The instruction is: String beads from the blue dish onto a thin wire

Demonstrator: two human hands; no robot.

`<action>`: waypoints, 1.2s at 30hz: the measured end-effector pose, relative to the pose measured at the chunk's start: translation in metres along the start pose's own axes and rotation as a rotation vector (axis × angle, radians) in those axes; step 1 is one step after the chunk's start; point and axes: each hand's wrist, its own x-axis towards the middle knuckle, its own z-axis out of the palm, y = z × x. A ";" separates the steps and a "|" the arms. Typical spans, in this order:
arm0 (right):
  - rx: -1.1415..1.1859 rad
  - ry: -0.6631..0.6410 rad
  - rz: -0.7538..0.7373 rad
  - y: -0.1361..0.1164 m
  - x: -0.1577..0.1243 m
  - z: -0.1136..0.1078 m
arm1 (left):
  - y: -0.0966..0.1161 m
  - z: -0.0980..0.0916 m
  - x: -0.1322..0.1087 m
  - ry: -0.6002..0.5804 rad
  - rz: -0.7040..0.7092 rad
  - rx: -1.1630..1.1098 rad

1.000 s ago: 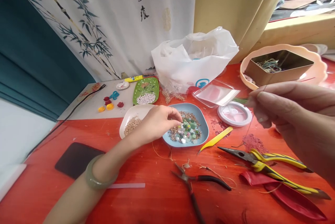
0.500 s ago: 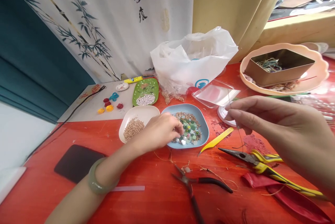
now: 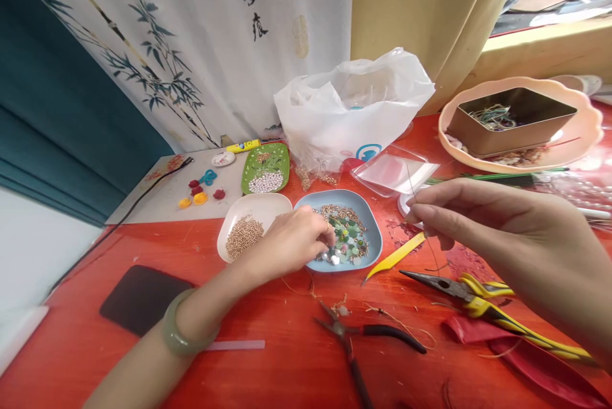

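My left hand (image 3: 303,236) reaches over the left rim of the blue tray (image 3: 375,240), its fingers bent down among green, pearl and gold beads (image 3: 349,234). Whatever its fingertips hold, if anything, is hidden. A green bangle (image 3: 179,326) circles that wrist. To the right, my right hand (image 3: 459,208) pinches a thin wire (image 3: 410,176) between thumb and forefinger; one end sticks up and the other hangs below the fingers. Under the left forearm, a cream tray (image 3: 229,221) holds small gold beads (image 3: 243,237).
Black-handled pliers (image 3: 342,332), yellow tweezers (image 3: 394,259) and yellow-handled long-nose pliers (image 3: 454,288) lie in front. Behind stand a green tray (image 3: 246,183), a white plastic bag (image 3: 320,116) and a peach tray (image 3: 447,148) holding a metal tin (image 3: 516,135). A black phone-like slab (image 3: 138,301) lies left.
My right hand has shifted slightly left with the wire. My left hand stays at the blue tray, almost unmoved.
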 end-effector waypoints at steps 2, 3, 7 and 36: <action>0.021 -0.009 -0.001 0.000 0.001 0.001 | 0.000 0.001 0.000 -0.005 0.001 0.010; 0.032 -0.015 -0.004 0.000 0.002 0.002 | 0.000 0.001 0.000 -0.010 0.003 0.015; 0.041 -0.021 -0.016 -0.001 0.003 0.003 | 0.002 0.002 0.001 -0.027 -0.004 0.036; 0.022 -0.047 -0.125 0.001 0.003 0.004 | -0.016 -0.018 -0.006 -0.019 -0.077 0.203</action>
